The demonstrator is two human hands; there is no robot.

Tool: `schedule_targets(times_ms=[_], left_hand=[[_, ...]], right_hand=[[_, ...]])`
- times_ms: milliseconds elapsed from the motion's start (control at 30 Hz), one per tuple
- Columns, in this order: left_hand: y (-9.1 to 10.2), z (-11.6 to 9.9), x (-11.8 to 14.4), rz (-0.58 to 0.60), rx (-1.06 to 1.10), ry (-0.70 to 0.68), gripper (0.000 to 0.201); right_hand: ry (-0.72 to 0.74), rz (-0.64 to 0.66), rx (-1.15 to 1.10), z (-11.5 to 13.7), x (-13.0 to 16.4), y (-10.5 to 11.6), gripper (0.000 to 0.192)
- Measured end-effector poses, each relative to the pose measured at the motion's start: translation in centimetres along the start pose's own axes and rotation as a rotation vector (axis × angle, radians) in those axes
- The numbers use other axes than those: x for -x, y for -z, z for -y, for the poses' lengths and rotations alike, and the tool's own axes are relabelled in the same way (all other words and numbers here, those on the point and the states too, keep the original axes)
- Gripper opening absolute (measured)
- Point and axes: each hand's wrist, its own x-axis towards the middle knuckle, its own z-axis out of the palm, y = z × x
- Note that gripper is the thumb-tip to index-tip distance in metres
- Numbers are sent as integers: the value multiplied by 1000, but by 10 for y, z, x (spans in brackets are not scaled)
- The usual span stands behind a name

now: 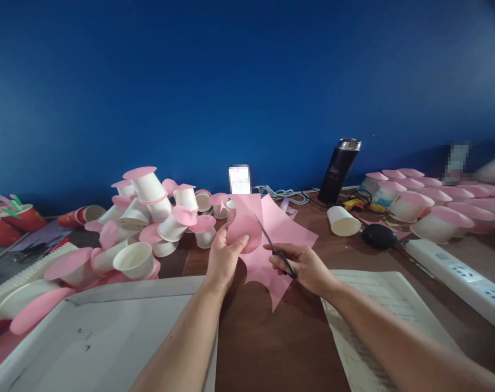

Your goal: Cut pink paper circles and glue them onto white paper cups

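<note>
Between its thumb and fingers my left hand (224, 255) pinches a piece of pink paper (247, 220) with a rounded lower edge, held up off the table. My right hand (302, 264) is closed round the dark handles of scissors (286, 260). Their blades point up and left, at the right edge of the held piece. Behind and below lies a larger pink sheet (286, 226) with curved cut-outs and pointed corners. Whether the blades touch the paper, I cannot tell.
Paper cups topped with pink discs (147, 188) are heaped on the left, and more cups (443, 215) stand on the right. A black thermos (339, 171), a lying cup (343, 221), a black mouse (378, 236) and a power strip (463, 275) are also on the right. A white board (120, 337) lies front left.
</note>
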Motion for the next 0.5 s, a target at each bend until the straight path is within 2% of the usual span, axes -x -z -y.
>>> schedule_targets(times_ms=[167,500], left_hand=[[-3,1,0,87,100,36,58],[-3,4,0,80,116,48,59]], right_hand=[[18,-4,-15,-2,0,0,60],[45,-13,-39,-6,0,-2,58]])
